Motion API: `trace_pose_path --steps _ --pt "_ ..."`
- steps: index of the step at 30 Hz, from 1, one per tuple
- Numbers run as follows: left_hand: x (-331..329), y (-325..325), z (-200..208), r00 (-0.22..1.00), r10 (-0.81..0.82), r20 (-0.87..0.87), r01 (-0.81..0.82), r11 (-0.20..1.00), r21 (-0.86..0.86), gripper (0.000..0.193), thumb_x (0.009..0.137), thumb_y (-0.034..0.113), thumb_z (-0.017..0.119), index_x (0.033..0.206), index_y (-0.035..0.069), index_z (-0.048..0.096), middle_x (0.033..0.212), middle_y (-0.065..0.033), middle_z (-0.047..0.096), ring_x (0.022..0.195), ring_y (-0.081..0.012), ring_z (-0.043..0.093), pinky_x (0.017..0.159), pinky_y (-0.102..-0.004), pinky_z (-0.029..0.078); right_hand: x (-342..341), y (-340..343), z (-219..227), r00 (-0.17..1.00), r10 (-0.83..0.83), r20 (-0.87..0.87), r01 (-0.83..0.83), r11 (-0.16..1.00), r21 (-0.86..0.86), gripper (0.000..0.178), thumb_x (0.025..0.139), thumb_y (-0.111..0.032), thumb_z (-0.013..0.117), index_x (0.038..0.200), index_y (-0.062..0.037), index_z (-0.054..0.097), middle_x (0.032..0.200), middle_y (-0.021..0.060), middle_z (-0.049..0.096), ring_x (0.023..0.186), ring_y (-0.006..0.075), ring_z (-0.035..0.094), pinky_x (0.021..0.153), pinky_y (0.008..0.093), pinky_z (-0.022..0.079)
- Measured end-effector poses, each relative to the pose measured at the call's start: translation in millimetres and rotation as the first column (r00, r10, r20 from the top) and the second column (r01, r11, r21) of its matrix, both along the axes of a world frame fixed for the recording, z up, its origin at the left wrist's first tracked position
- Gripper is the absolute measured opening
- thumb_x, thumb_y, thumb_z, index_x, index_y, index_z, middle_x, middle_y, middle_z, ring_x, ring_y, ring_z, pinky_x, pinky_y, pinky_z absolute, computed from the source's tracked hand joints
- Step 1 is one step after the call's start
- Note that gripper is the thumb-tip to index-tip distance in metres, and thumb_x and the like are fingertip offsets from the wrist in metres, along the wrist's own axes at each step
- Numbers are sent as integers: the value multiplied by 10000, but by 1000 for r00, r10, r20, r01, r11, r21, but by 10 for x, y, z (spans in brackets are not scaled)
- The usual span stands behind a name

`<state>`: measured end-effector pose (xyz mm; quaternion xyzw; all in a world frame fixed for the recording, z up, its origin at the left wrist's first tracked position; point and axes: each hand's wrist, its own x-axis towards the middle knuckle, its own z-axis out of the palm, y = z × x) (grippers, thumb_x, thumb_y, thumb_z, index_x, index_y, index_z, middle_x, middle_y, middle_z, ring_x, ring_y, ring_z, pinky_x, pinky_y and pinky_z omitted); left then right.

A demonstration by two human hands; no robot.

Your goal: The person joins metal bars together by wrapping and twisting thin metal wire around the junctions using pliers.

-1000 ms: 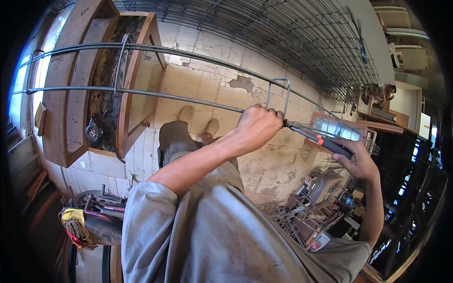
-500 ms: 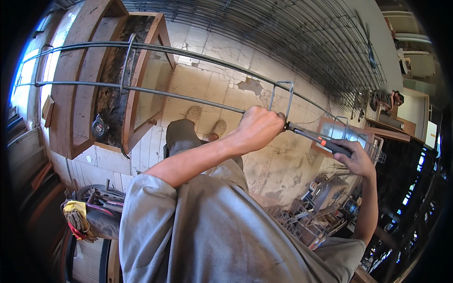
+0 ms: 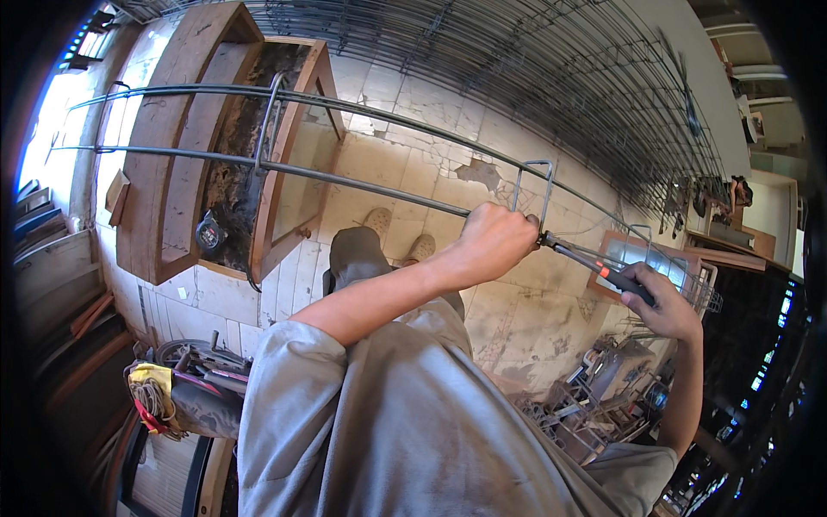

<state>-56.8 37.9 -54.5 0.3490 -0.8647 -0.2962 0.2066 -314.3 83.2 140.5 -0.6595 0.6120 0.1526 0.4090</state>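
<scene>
A long, narrow cage of steel reinforcing bars (image 3: 362, 183) runs across in front of me, with bent rectangular stirrups (image 3: 550, 185) round its bars. My left hand (image 3: 498, 244) is closed around the near bar beside one stirrup. Just right of that fist, the dark metal head of a slim pincer-like tool (image 3: 579, 256) meets the bar; the exact contact is too small to make out. Orange marks show on the tool before its black grip, around which my right hand (image 3: 662, 302) is wrapped.
Under the cage's left part stands a wooden frame (image 3: 155, 194) with a tape measure (image 3: 209, 233) on it. Stacked steel mesh cages (image 3: 517, 77) fill the far side. Metal scraps and tools (image 3: 594, 379) lie at lower right. A pouch with yellow cloth (image 3: 151, 388) sits at lower left.
The whole view has shifted, so the scene sits farther right. My right hand's fingers have curled more around the grip. The left hand keeps its place at the stirrup.
</scene>
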Motion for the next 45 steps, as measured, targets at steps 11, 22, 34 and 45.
trace_pose_path --steps 11,22,34,45 --pt "-16 -14 16 1000 -2 -16 3 1000 25 167 823 230 662 804 67 689 689 -120 683 666 -273 701 534 -391 517 201 -80 181 980 139 -143 -147 988 -48 303 862 -155 653 1098 5 551 1028 172 540 947 326 540 852 390 444" --pt "-125 97 -68 998 12 60 -4 991 -134 88 721 185 672 687 106 695 680 -64 677 663 -241 688 546 -367 483 599 148 314 956 120 -268 -186 954 -236 307 724 10 623 1014 8 525 1187 235 463 1048 465 505 913 473 408" --pt "-106 22 -23 989 -31 145 32 999 -10 77 771 138 635 760 144 712 758 -69 706 728 -242 711 581 -414 519 273 92 165 984 76 -160 -115 961 -252 339 800 -119 700 1091 23 598 1186 242 522 1106 414 530 958 438 428" --pt "7 -48 87 995 -95 14 95 994 56 205 793 216 686 822 19 639 640 -128 656 630 -295 689 538 -388 523 311 42 240 999 -17 -45 10 988 -152 256 834 -147 701 1016 10 612 1145 191 543 1053 325 566 897 413 475"
